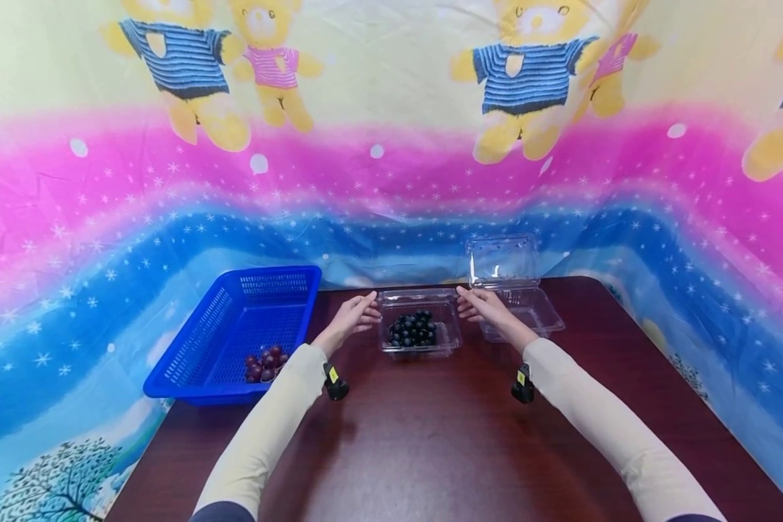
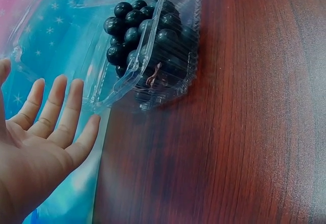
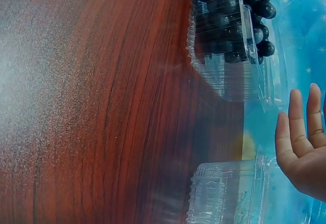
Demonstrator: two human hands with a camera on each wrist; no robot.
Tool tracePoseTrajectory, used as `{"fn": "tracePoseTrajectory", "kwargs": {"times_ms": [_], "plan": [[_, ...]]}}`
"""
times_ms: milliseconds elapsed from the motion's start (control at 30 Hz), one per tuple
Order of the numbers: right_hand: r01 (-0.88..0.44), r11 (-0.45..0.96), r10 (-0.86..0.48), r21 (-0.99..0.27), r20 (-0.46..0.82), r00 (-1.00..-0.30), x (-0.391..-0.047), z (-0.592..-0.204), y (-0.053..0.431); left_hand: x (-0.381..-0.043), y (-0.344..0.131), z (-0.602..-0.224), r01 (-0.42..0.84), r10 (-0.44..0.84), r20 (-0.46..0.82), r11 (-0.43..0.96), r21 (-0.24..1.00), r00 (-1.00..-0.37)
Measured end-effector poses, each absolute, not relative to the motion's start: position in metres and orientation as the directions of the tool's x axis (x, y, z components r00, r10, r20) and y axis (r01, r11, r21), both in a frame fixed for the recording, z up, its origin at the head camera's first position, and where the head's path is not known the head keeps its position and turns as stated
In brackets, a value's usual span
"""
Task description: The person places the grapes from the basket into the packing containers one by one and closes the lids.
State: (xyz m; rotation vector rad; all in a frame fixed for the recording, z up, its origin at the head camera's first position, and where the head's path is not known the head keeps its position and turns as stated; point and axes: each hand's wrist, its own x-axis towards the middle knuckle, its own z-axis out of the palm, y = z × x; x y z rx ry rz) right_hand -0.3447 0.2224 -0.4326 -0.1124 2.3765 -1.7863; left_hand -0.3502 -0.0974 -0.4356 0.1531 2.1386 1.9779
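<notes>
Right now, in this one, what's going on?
A person's left hand and right hand are at either side of a clear box containing dark grapes, both close to its edge; contact is hard to tell. To the left, red grapes sit in a blue basket; to the right, a second box stands with its lid up.

The dark grapes (image 1: 412,331) are glossy blue-black, their box (image 1: 451,339) and the second box (image 1: 548,312) clear and colourless, the basket (image 1: 185,371) deep blue and the other grapes (image 1: 261,366) reddish purple. The worktop (image 1: 424,442) is dark red-brown with streaked wood grain; the sleeves (image 1: 267,428) are cream. The cloth (image 1: 391,80) runs pale yellow, magenta and blue, printed with white snowflakes and yellow bears in blue- or pink-striped shirts.
</notes>
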Motion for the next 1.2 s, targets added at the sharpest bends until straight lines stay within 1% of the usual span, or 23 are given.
{"fn": "tracePoseTrajectory", "kwargs": {"times_ms": [333, 567, 667, 700, 833, 900, 933, 1200], "plan": [[0.03, 0.281, -0.174, -0.959, -0.082, -0.981, -0.342, -0.433, 0.222, -0.349, -0.098, -0.436, -0.064, 0.262, -0.089, 0.103, 0.993, -0.961], [0.026, 0.297, -0.167, -0.954, -0.079, -0.983, -0.34, -0.433, 0.222, -0.348, -0.098, -0.437, -0.078, 0.244, -0.097, 0.083, 0.993, -0.965], [0.035, 0.307, -0.166, -0.951, -0.089, -0.982, -0.341, -0.434, 0.222, -0.349, -0.099, -0.438, -0.08, 0.24, -0.099, 0.089, 0.993, -0.966], [0.031, 0.307, -0.164, -0.951, -0.085, -0.983, -0.35, -0.444, 0.226, -0.348, -0.099, -0.438, -0.081, 0.241, -0.101, 0.09, 0.993, -0.965], [0.036, 0.304, -0.165, -0.952, -0.09, -0.982, -0.35, -0.446, 0.226, -0.347, -0.1, -0.439, -0.075, 0.252, -0.099, 0.101, 0.992, -0.963], [0.03, 0.306, -0.17, -0.951, -0.086, -0.982, -0.349, -0.445, 0.226, -0.346, -0.1, -0.439, -0.075, 0.259, -0.098, 0.095, 0.993, -0.961], [0.036, 0.309, -0.173, -0.95, -0.094, -0.98, -0.34, -0.436, 0.223, -0.346, -0.1, -0.439, -0.071, 0.262, -0.094, 0.097, 0.993, -0.961], [0.052, 0.31, -0.17, -0.949, -0.109, -0.979, -0.338, -0.436, 0.223, -0.344, -0.099, -0.44, -0.069, 0.256, -0.09, 0.09, 0.994, -0.962]]}}
